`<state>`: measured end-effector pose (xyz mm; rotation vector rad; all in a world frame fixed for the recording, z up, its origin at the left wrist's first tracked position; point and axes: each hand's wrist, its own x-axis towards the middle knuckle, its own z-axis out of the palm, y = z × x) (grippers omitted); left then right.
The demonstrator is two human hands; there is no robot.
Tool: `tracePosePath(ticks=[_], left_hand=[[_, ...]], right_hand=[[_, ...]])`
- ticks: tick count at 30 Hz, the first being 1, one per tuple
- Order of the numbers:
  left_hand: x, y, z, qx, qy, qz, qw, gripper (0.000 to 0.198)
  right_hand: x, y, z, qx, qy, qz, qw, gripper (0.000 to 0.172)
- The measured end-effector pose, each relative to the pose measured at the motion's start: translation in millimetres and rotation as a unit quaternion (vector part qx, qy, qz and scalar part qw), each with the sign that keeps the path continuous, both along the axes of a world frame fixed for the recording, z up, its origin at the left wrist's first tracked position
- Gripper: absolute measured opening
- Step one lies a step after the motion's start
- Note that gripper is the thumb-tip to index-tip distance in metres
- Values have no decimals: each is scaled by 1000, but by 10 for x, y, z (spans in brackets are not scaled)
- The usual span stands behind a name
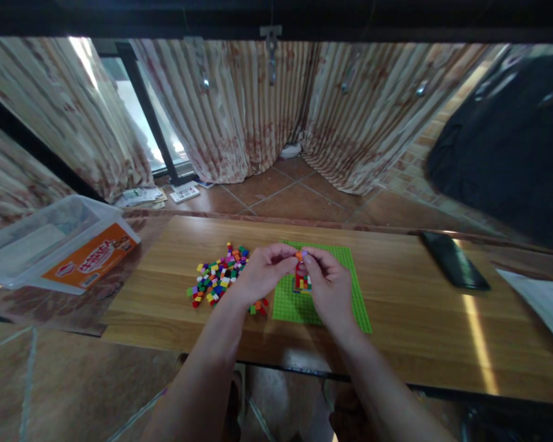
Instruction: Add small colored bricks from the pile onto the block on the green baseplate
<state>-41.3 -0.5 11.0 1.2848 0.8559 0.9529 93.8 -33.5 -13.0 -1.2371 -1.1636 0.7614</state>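
Note:
Over a green studded baseplate my two hands meet fingertip to fingertip. Between them are small toy bricks, an orange brick and a purple one. My left hand is closed in a pinch on the orange brick. The thumb and fingers of my right hand pinch at the purple brick. Whether the two bricks are joined, I cannot tell. Just below the fingertips a small multicoloured brick structure stands on the baseplate, partly hidden by my hands. A pile of loose bricks lies left of my left hand.
A clear plastic tub with an orange label stands at the left. On the right of the wooden table lie a black phone and, at the edge, white paper. Curtains hang behind the table.

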Motion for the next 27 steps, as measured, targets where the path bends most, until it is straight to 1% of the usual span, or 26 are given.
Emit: tracePosePath(ticks=[2,4,6,9,11,15,18,24,27], left_hand=[[79,-17,-8,17,-14,-8,1000,13],[126,-15,-21,43,6,9,999,12],[145,-3,-34,75,45,31,996,12],[150,5,-41,120,103,52,986,15],[151,-6,-36,145,137,65,978,17],[155,-45,-16,193,218,94,952,18],[165,-66,-11,214,246,108,939,18],[208,-88,-11,203,246,133,938,17],[222,-88,-26,198,249,145,937,16]], right_hand=[[22,9,2,-4,15,-2,1000,21],[40,12,3,4,-11,-6,1000,22],[64,9,5,22,-74,-11,997,24],[105,2,8,56,-183,-7,981,26],[123,2,4,68,-223,-1,973,27],[124,11,-12,67,-232,-2,970,26],[113,14,-15,68,-224,-8,972,25],[107,3,1,64,-238,-19,969,24],[107,0,-7,57,-226,-28,972,22]])
